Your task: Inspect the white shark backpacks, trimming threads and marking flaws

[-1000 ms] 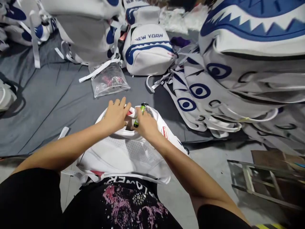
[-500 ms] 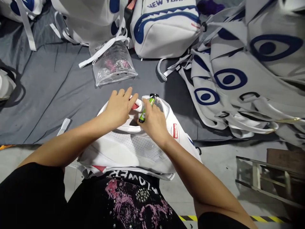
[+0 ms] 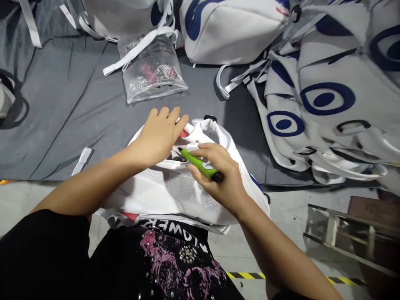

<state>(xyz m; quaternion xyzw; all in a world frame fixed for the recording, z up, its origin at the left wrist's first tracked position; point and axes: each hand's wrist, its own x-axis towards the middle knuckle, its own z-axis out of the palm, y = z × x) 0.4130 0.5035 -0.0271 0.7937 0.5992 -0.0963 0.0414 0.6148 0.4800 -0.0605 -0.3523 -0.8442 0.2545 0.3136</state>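
In front of my body lies a white backpack [image 3: 168,187], its perforated back panel facing up and its top near the middle of the view. My left hand [image 3: 161,133] grips its upper edge, fingers curled over the far side beside a red patch; the thumb is hidden. My right hand [image 3: 218,171] holds a slim green pen-like tool [image 3: 201,163] with black ends. Its narrow dark tip points left, close to the backpack's top edge and my left hand. I cannot tell whether the tip touches the fabric.
Grey cloth covers the table [image 3: 81,112]. A clear zip pouch [image 3: 156,75] with pink contents lies beyond the backpack. Further white backpacks [image 3: 234,33] stand at the back, and a stack with blue eye prints [image 3: 328,100] fills the right. A metal frame [image 3: 334,229] stands on the floor.
The green tool has turned in my right hand from steeply upright to a slant, its tip now left. My right hand moved slightly right and nearer; my left hand keeps its grip.
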